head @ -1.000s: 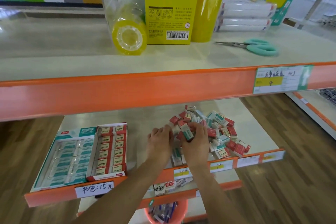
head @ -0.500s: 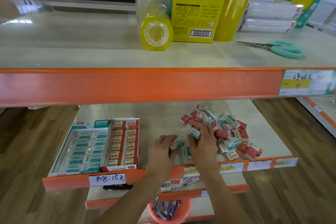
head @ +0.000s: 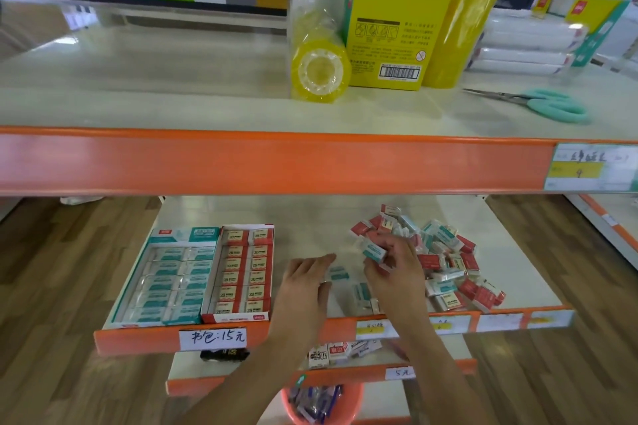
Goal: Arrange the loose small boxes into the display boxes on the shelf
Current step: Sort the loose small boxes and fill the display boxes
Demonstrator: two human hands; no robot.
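A heap of loose small boxes (head: 445,259), red ones and teal-and-white ones, lies on the middle shelf (head: 310,221). My right hand (head: 393,269) is at the heap's left edge, fingers closed on a teal small box (head: 373,250). My left hand (head: 307,281) rests flat on the shelf with fingers spread, its fingertips touching another teal small box (head: 337,272). A few teal boxes lie between my hands. At the shelf's left stand two display boxes: a teal display box (head: 165,278) and a red display box (head: 243,272), both filled in rows.
The upper shelf's orange edge (head: 276,162) overhangs the work area; on it sit yellow tape rolls (head: 319,71), a yellow carton (head: 390,34) and teal scissors (head: 549,103). Below are a lower shelf with small packs (head: 341,352) and an orange tub (head: 321,402).
My left hand has moved left, away from the right hand, and flattened on the shelf. The right hand has stayed at the heap holding a teal box. The camera view has shifted left.
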